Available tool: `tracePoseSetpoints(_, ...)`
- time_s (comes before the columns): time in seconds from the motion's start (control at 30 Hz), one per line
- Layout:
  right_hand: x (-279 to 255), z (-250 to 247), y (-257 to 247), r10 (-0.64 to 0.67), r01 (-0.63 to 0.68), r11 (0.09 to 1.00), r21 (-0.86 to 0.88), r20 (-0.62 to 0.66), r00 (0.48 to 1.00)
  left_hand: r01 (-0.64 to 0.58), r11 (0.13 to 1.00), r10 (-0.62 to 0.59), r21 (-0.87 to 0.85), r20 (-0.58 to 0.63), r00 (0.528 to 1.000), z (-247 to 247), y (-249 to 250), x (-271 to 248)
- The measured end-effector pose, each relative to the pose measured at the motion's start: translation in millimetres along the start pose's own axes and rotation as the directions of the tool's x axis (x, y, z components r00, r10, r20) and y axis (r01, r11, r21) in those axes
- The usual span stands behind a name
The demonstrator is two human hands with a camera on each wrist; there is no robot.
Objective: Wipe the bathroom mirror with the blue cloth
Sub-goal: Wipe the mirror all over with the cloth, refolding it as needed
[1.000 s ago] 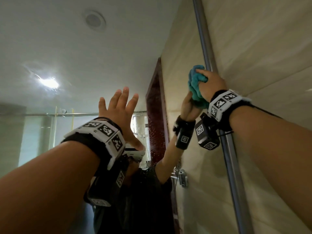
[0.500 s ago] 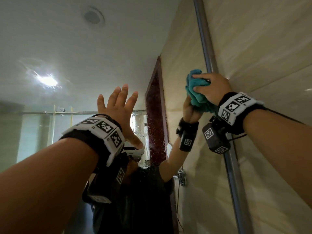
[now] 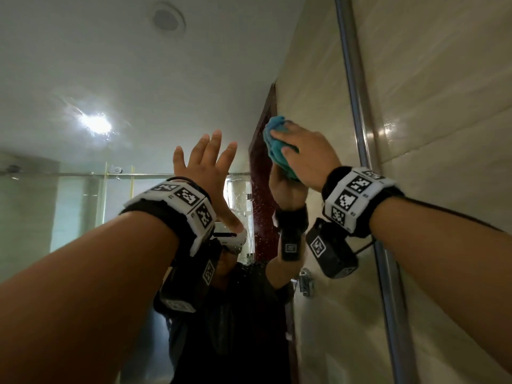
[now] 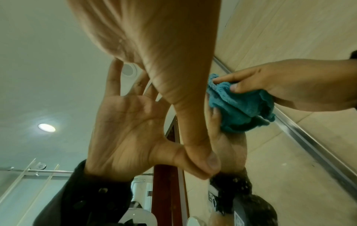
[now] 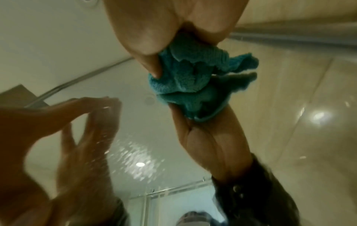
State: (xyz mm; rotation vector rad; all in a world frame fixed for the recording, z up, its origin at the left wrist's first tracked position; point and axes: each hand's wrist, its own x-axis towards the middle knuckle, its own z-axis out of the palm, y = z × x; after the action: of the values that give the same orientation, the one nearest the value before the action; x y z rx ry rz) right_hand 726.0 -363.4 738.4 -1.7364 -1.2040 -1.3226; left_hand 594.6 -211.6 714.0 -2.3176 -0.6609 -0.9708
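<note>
The mirror (image 3: 110, 65) fills the left and middle of the head view, and its metal edge strip (image 3: 357, 120) runs down the right side. My right hand (image 3: 304, 156) grips a bunched blue cloth (image 3: 274, 142) and presses it against the glass, left of the strip. The left wrist view shows fingers and thumb pinching the cloth (image 4: 241, 107). In the right wrist view the cloth (image 5: 183, 71) meets its own reflection. My left hand (image 3: 205, 167) is raised left of the cloth, fingers straight and spread, palm against the mirror, holding nothing.
A beige tiled wall (image 3: 443, 106) stands right of the strip. The glass reflects a ceiling lamp (image 3: 95, 124), a shower rail (image 3: 69, 174), a dark red door frame (image 3: 263, 189) and the person. Water spots speckle the mirror (image 5: 133, 152) below the cloth.
My right hand has slid the cloth leftward across the glass, away from the metal strip. The left hand has stayed where it was, still spread.
</note>
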Motion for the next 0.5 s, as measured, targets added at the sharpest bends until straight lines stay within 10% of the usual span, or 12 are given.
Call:
tracePoseSetpoints(0.17, -27.7, -3.3, 14.3, -0.064, 0.064, 0.998, 0.003, 0.099, 0.993, -0.004, 1.000, 0.004, 0.018, 0.024, 1.000, -6.4, 2.8, -3.4)
tracePoseSetpoints(0.33, -19.7, -11.1, 7.3, 0.145, -0.142, 0.985, 0.095, -0.027, 0.989, 0.007, 1.000, -0.007, -0.029, -0.002, 1.000, -3.1, 12.9, -28.3)
tracePoseSetpoints(0.5, -71.8, 22.9, -39.8, -0.079, 0.073, 0.996, 0.058, 0.113, 0.990, 0.013, 0.992, -0.004, -0.122, 0.077, 0.997, 29.1, 27.2, -72.9)
